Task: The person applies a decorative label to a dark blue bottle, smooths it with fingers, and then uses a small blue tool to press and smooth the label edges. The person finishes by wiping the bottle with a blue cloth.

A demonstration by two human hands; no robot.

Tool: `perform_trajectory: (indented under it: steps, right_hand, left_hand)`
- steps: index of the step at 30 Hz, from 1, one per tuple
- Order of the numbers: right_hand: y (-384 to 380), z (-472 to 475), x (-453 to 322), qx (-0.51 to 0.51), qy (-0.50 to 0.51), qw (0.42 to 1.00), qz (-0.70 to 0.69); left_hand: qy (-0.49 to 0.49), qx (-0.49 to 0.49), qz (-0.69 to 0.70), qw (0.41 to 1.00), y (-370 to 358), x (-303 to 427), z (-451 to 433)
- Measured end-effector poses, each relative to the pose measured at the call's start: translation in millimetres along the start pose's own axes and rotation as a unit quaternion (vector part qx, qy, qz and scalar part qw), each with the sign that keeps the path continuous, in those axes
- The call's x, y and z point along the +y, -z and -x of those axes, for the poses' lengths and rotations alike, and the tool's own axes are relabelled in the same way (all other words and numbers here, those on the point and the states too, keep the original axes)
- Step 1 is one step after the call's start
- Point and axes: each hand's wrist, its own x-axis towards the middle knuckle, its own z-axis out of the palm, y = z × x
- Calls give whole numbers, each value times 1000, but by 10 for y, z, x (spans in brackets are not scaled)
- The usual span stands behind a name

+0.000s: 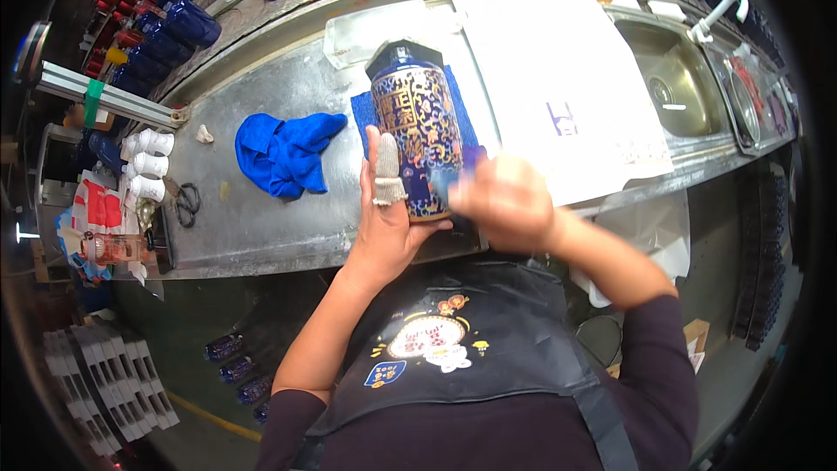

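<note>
A dark blue bottle (425,137) with gold and coloured floral patterning and writing lies on its side, base towards me. It rests on a folded blue cloth (361,114), partly hidden beneath it. My left hand (384,229) grips the bottle's left side, thumb around the base end. One finger wears a knitted finger cover (390,167). At the bottle's lower right, my right hand (513,199) is motion-blurred and closed around a small blue-purple object (472,158), perhaps a scraper. Its exact shape cannot be made out.
A crumpled blue towel (284,154) lies on the metal worktop (229,235). White printed sheets (536,78) cover the right part, before a sink (667,78). Scissors (187,204) and white spools (149,163) lie left. Blue bottles (189,19) line the back.
</note>
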Motion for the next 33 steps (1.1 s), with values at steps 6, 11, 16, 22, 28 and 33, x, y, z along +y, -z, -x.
perform_trajectory:
  steps: [6, 11, 16, 22, 28, 33]
  right_hand:
    - [-196, -326, 561, 59, -426, 885, -178]
    - [-113, -223, 281, 23, -13, 997, 72]
    - [-67, -50, 78, -35, -245, 956, -160]
    - [-231, -186, 558, 81, -203, 975, 34]
    - [16, -20, -238, -19, -142, 985, -97]
    - [-134, -315, 382, 139, -312, 940, 5]
  left_hand:
    - [111, -53, 48, 991, 11, -68, 119]
    - [51, -147, -175, 972, 105, -147, 150]
    - [79, -128, -98, 984, 145, -26, 71]
    - [-10, -13, -221, 975, 25, 306, -93]
    - [9, -18, -91, 996, 59, 159, -85]
    - [89, -97, -33, 991, 78, 47, 6]
